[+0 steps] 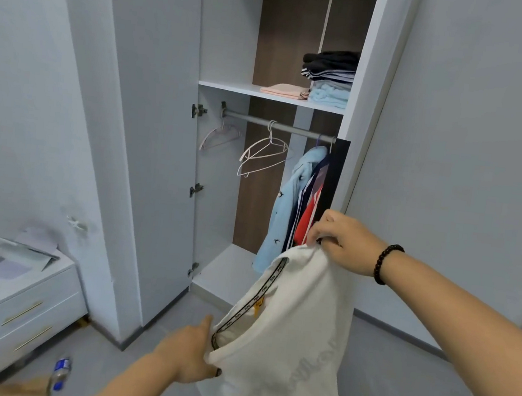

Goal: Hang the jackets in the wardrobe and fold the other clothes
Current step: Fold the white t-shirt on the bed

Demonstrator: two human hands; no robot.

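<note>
I hold a white top (289,341) with black lettered neck tape up in front of the open wardrobe (217,173). My left hand (190,352) grips one shoulder low down. My right hand (346,240), a black bead bracelet on its wrist, pinches the other shoulder higher up. On the rail (277,126) hang two empty pale hangers (263,155) and a pink one (219,137). At the rail's right end hang a light blue jacket (284,207) and a navy and red one (309,206).
Folded clothes (329,75) are stacked on the shelf (233,88) above the rail, with a pink folded piece (285,90) beside them. A white drawer unit (12,309) stands at the left with phones and papers on it. A bottle (61,370) shows at the lower left.
</note>
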